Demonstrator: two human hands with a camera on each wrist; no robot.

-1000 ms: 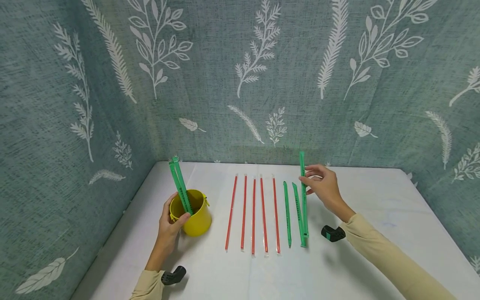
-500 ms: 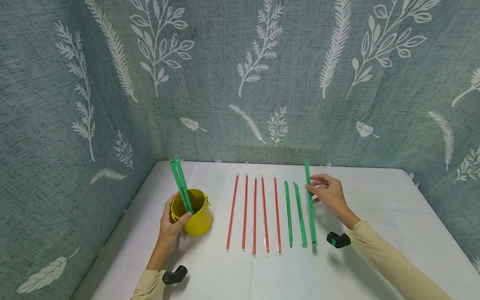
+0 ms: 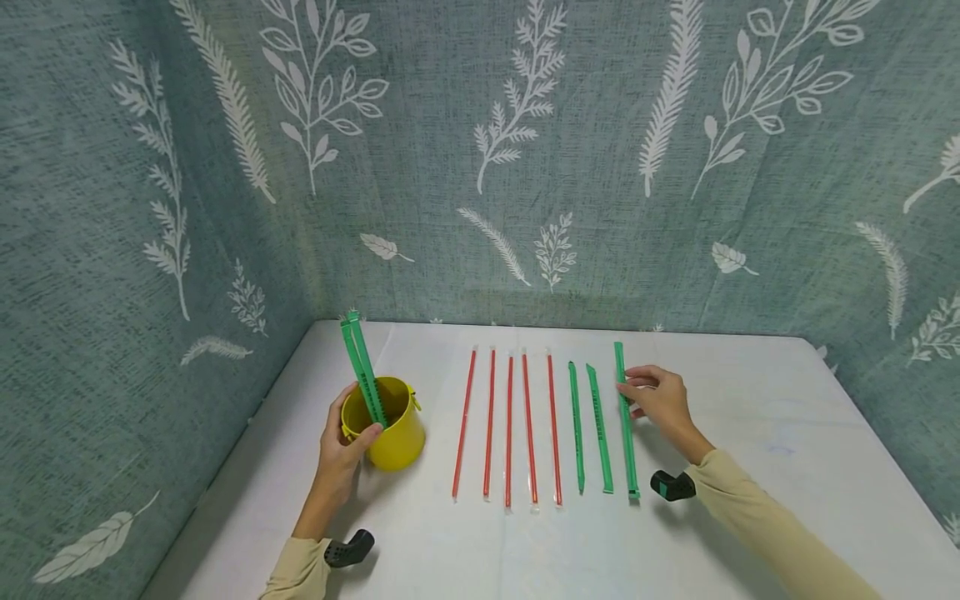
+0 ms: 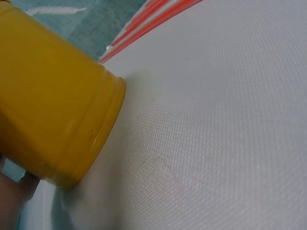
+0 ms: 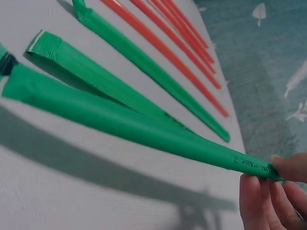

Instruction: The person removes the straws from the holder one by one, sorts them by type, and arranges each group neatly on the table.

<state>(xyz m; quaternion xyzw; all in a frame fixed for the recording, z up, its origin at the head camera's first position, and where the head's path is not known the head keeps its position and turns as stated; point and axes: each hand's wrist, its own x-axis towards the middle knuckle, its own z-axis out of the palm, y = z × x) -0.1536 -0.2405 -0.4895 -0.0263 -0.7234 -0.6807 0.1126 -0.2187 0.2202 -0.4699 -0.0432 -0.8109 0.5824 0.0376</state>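
Green straw (image 3: pixel 625 421) pinched near its far end by right hand (image 3: pixel 660 400), fingers curled round it – lying on white table (image 3: pixel 750 467), rightmost in the row, its shadow beneath it in the right wrist view. Dark print along the wrapper near fingertips (image 5: pixel 259 201), too small to read. Two more green straws (image 3: pixel 588 425) just left of it, flat. Five red straws (image 3: pixel 510 429) further left, side by side. Yellow cup (image 3: pixel 390 429) gripped by left hand (image 3: pixel 341 446), thumb on rim – two green straws (image 3: pixel 362 371) standing inside, leaning left. Leaf-patterned teal cloth (image 3: pixel 480 150) behind.
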